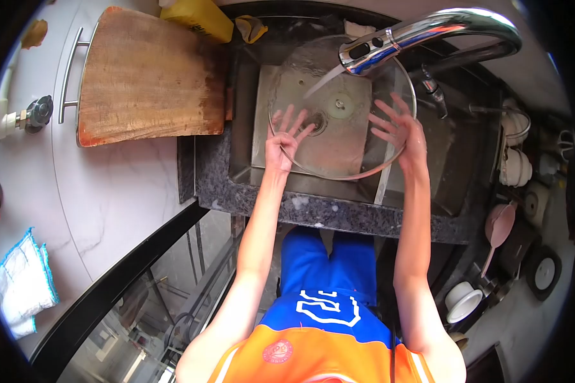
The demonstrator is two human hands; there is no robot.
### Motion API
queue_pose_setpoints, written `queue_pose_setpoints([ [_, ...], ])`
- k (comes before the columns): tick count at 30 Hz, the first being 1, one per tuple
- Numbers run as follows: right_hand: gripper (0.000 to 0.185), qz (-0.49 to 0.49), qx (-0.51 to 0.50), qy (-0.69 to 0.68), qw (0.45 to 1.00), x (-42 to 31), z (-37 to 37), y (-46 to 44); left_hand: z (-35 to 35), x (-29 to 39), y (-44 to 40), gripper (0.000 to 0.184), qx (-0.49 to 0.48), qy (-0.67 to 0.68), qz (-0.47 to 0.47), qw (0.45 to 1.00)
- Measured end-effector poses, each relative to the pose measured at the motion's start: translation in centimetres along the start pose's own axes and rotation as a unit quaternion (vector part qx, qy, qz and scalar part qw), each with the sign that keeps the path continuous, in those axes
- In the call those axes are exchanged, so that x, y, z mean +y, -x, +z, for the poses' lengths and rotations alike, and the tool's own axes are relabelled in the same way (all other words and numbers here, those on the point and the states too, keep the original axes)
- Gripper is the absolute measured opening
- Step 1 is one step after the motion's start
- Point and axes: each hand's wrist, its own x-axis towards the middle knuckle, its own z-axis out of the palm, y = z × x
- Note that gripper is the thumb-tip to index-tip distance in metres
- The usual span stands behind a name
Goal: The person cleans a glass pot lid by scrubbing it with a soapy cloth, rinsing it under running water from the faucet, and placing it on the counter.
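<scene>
A round clear glass pot lid [338,143] with a thin metal rim is held over the sink between both hands. My left hand [284,140] grips its left edge, the fingers showing through the glass. On the right edge my right hand [402,131] holds the rim, its fingers spread under the glass. Water runs from the chrome faucet [370,51] onto the upper part of the lid. Below lies the steel sink [239,159], its drain partly seen through the glass.
A wooden cutting board [150,76] stands left of the sink, near a yellow container [201,19]. At far left is a white and blue cloth [25,281]. Bowls [516,166], a pink ladle-like utensil [499,223] and a white pot [463,302] are at right.
</scene>
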Motion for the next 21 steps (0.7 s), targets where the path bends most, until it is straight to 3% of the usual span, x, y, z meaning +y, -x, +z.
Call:
queue_pose_setpoints([
  [2, 0.062, -0.02, -0.021, -0.014, 0.999, 0.4, -0.3, -1.4, 0.1, -0.1, -0.9, 0.049, 0.02, 0.008, 0.061, 0.998],
  [3, 0.06, -0.018, -0.01, -0.017, 1.0, 0.3, 0.3, -1.7, 1.2, 0.6, -1.1, 0.033, 0.034, -0.083, 0.086, 0.992],
  [5, 0.056, -0.02, -0.001, -0.02, 1.0, 1.2, 0.4, -2.9, 3.2, 2.5, -1.0, 0.031, 0.021, -0.202, 0.142, 0.969],
  [9, 0.049, -0.019, 0.035, -0.025, 0.999, 4.9, 0.5, -4.8, 7.2, 6.2, 0.8, 0.025, 0.012, -0.262, 0.211, 0.942],
  [11, 0.044, 0.122, 0.026, -0.174, 0.977, 4.4, 0.6, -4.0, 10.7, 8.3, 2.6, 0.025, 0.012, -0.333, 0.253, 0.908],
  [13, 0.04, 0.112, 0.022, -0.174, 0.978, 3.6, 0.3, -2.1, 12.9, 9.3, 3.9, 0.03, 0.007, -0.379, 0.274, 0.884],
  [16, 0.03, -0.002, 0.215, -0.113, 0.97, 3.7, -3.7, -1.2, 17.0, 9.9, 6.4, 0.031, 0.012, -0.493, 0.306, 0.814],
  [18, 0.029, -0.079, 0.369, -0.09, 0.922, 3.4, -7.1, -1.5, 19.2, 10.0, 7.4, 0.029, 0.013, -0.541, 0.327, 0.775],
  [19, 0.033, -0.123, 0.439, -0.08, 0.886, 3.4, -8.7, -2.3, 19.9, 10.1, 7.9, 0.026, 0.007, -0.603, 0.347, 0.719],
  [20, 0.033, -0.14, 0.451, -0.063, 0.879, 4.3, -11.4, -3.7, 20.6, 10.1, 8.4, 0.023, 0.004, -0.66, 0.364, 0.657],
  [21, 0.034, -0.156, 0.463, -0.044, 0.871, 4.8, -13.4, -5.2, 21.1, 10.2, 8.8, 0.023, 0.009, -0.661, 0.37, 0.653],
])
